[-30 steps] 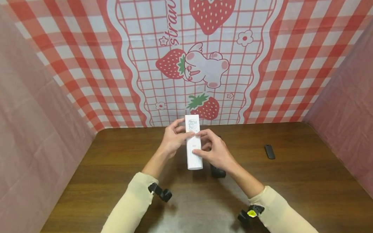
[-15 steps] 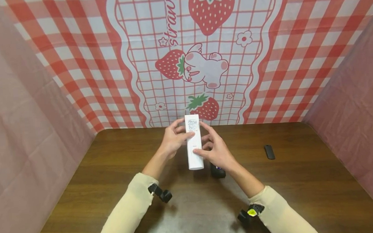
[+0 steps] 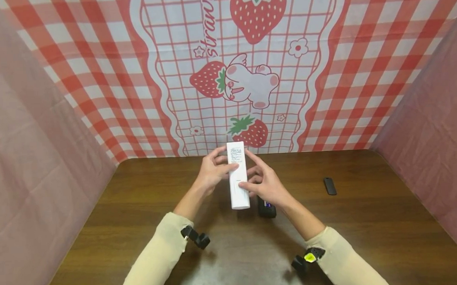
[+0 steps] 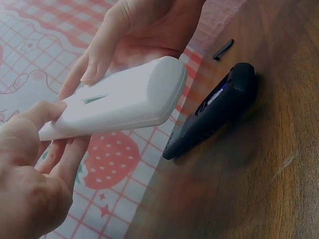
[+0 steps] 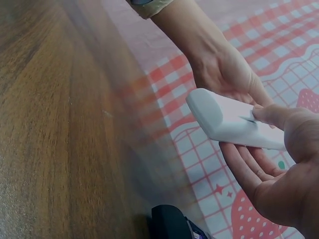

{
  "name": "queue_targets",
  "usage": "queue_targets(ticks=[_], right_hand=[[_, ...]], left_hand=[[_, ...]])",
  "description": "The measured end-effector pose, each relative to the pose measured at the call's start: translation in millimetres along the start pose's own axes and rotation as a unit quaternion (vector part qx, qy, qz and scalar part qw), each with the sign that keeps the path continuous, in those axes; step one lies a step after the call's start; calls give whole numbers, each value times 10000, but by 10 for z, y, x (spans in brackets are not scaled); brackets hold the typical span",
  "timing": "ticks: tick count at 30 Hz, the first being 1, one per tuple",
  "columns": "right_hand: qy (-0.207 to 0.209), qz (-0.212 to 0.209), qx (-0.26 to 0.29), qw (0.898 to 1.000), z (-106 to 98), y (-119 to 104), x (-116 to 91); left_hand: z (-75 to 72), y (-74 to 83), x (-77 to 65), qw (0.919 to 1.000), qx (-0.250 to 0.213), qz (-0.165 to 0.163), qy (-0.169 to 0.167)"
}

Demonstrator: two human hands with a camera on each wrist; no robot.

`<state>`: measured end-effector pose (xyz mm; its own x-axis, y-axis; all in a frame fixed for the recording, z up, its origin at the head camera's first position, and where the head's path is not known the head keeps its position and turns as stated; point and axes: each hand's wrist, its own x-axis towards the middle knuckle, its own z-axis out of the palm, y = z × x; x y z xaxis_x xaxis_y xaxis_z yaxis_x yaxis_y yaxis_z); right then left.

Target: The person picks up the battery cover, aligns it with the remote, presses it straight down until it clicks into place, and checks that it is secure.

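Observation:
Both hands hold a white remote control (image 3: 239, 195) above the table, its back with a printed label facing up. My left hand (image 3: 210, 171) grips the upper half, thumb on the back and fingers at the left side and beneath. From the right, my right hand (image 3: 267, 181) grips the lower half. Its thumb presses by the small notch of the battery cover (image 5: 244, 118), and a dark gap (image 4: 96, 98) shows there in the left wrist view. Under the right hand, a black remote control (image 4: 219, 112) lies on the table, its battery compartment uncovered with something purple inside.
A small black battery cover (image 3: 330, 186) lies on the wooden table (image 3: 372, 229) to the right. Behind the table hangs a red-and-white strawberry cloth (image 3: 262, 84). Pink cloths (image 3: 38, 148) close off both sides.
The right index finger has left the remote's back and now lies along its right edge. The right thumb shifts slightly on the cover. More of the black remote shows below the right hand.

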<state>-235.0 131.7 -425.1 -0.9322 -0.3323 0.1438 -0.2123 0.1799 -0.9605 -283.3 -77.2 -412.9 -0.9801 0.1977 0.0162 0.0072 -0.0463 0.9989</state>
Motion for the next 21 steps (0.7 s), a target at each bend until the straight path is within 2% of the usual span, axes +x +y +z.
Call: queue_targets(ticks=[10, 21], right_hand=[[-64, 150, 300, 9994, -20, 18, 5], [-100, 217, 487, 9985, -9, 13, -7]], left_hand=[[-43, -28, 11, 9993, -63, 140, -341], [-31, -28, 2, 9989, -185, 186, -387]])
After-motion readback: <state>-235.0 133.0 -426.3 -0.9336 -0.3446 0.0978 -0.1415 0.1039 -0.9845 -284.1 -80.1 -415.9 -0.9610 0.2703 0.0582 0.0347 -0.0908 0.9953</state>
